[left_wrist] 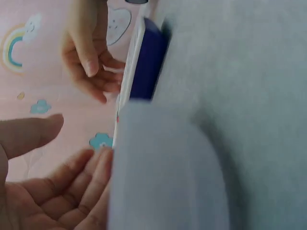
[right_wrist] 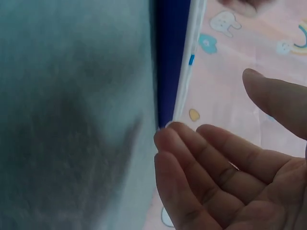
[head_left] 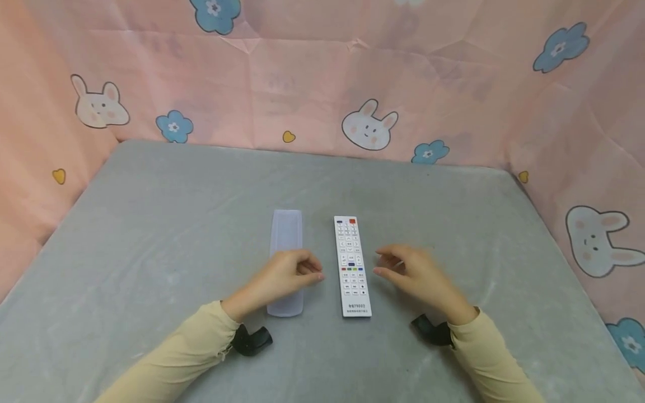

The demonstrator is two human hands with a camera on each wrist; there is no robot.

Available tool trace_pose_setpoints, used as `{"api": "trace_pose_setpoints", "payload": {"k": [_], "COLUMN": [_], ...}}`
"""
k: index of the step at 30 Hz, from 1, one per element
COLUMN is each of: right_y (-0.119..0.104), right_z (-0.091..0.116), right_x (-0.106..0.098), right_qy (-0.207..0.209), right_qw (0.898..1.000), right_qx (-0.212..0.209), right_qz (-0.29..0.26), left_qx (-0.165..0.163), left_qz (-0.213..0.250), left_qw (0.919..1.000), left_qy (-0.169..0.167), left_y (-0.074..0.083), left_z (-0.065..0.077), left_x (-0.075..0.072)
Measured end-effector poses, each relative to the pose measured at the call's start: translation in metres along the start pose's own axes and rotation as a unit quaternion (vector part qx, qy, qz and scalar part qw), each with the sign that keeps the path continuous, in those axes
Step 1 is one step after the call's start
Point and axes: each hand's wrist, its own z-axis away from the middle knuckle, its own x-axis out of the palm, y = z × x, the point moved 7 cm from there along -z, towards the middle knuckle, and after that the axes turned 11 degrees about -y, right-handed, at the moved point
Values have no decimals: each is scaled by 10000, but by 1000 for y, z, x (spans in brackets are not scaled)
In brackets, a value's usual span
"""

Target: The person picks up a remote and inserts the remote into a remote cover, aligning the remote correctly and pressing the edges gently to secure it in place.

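Note:
A white remote control (head_left: 351,268) lies buttons up on the grey table, with a dark blue underside (right_wrist: 171,57) showing in the right wrist view. To its left lies a translucent remote cover (head_left: 286,229), partly hidden by my left hand (head_left: 289,272). That hand hovers above the cover, its fingers loosely bent, thumb apart from them, nothing held. My right hand (head_left: 410,272) is just right of the remote, fingers loosely bent and holding nothing. In the left wrist view the cover (left_wrist: 163,172) fills the lower middle.
The grey tabletop (head_left: 201,196) spreads around both things. Pink cloth (head_left: 302,73) with rabbits and flowers hangs behind and at both sides. Black wrist straps (head_left: 252,340) sit by the sleeve cuffs.

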Motion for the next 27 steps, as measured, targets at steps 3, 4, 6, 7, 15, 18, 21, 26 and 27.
{"api": "trace_pose_setpoints", "payload": {"k": [3,4,6,7,15,18,21,26,27], "right_y": [1,1,2,3,3,6,10,15,15], "right_z": [-2,-2,-3,-4,-7,-7,-8,-8,-9], "right_x": [7,8,12,14,24,26,28,37,40], "right_qy": [-114,-132,-194,-233,-400,-412,-449,-639,-693], "right_qw": [9996,9994,9988,9983,9940,9913,9860,9642,9568], "right_qx": [-50,-56,-36,-10,269,413,542,716,732], "right_qz": [-266,-320,-454,-525,-981,-1176,-1512,-2470,-2728], "left_qx": [-128,-173,-298,-349,-767,-863,-856,-721,-714], "left_qz": [-83,-139,-155,-160,496,769,882,999,1050], "left_qw": [9999,9997,9994,9992,9931,9908,9904,9914,9911], "left_qy": [66,64,-14,-95,-732,-707,-637,-440,-395], "left_y": [2,3,5,5,1,-2,-3,-3,-3], "left_z": [-5,-6,-11,-13,-23,-23,-24,-27,-28], "left_x": [5,6,10,12,31,34,36,42,43]}}
